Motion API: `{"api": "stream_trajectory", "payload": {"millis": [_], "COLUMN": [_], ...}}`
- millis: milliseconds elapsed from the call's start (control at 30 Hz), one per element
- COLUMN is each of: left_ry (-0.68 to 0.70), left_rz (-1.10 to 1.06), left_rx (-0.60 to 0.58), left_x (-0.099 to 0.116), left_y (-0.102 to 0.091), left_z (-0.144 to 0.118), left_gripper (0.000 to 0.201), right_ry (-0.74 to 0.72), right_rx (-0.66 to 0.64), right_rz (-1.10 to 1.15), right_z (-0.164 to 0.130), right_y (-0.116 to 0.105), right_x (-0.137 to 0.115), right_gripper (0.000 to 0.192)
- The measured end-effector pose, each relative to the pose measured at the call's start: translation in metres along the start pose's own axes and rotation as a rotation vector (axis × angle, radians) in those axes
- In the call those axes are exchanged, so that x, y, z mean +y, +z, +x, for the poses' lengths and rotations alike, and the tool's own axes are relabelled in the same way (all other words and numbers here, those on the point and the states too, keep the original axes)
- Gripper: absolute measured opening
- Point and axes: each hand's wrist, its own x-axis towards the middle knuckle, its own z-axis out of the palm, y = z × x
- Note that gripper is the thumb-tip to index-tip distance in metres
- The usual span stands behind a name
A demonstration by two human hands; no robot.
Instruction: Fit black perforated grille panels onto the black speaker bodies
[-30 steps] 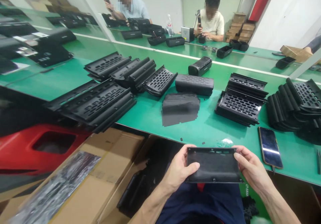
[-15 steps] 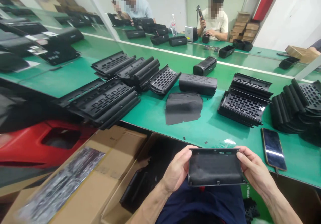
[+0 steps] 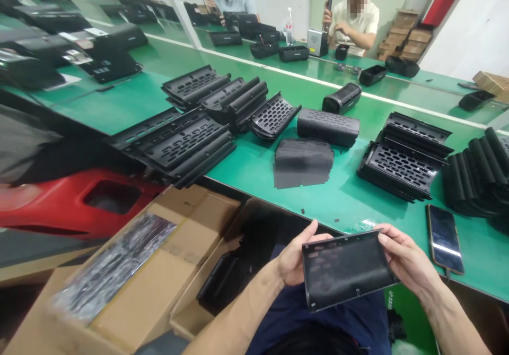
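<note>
The green surface (image 3: 350,201) stretches away beyond the fingers, its near edge just past them. Up and left of the fingers lie stacks of slotted black shells (image 3: 178,145); straight ahead of them a pile of dark cloth sheets (image 3: 303,162) and a closed black casing (image 3: 328,127); up and right another stack of grilles (image 3: 400,166) and a row of curved parts (image 3: 477,177). Down and left of the fingers stands a cardboard box (image 3: 131,286) beside a red stool (image 3: 79,204). Just right of the right hand's fingers a phone (image 3: 444,238) lies on the surface. Across the surface, well apart, two other people sit at work. The panel (image 3: 345,267), a black rectangular piece, is held off the surface over the lap, its long axis running left to right between the hands and tilted, the right end higher. The left hand (image 3: 292,259) has its fingers clamped on the left short edge, the right hand (image 3: 405,259) on the upper right corner; both are equally near, each at one end.
</note>
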Motion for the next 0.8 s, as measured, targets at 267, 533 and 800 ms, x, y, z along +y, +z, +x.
{"api": "stream_trajectory", "payload": {"millis": [267,533,800], "left_ry": [-0.268,-0.138,-0.018], "left_rz": [-0.014,-0.075,-0.218], "left_rx": [-0.247,-0.223,-0.221], "left_x": [-0.011,-0.010,-0.007], "left_y": [-0.011,-0.019,-0.014], "left_z": [0.011,0.003,0.001], "left_gripper": [0.082,0.078,0.065], "right_ry": [0.062,-0.364,-1.006], "right_rx": [-0.027,0.122,-0.465], "right_rz": [-0.115,-0.713,-1.530], "right_z": [0.012,0.012,-0.037], "right_y": [0.028,0.036,0.078], "right_x": [-0.011,-0.019,-0.010], "right_gripper": [0.041,0.038,0.032]}}
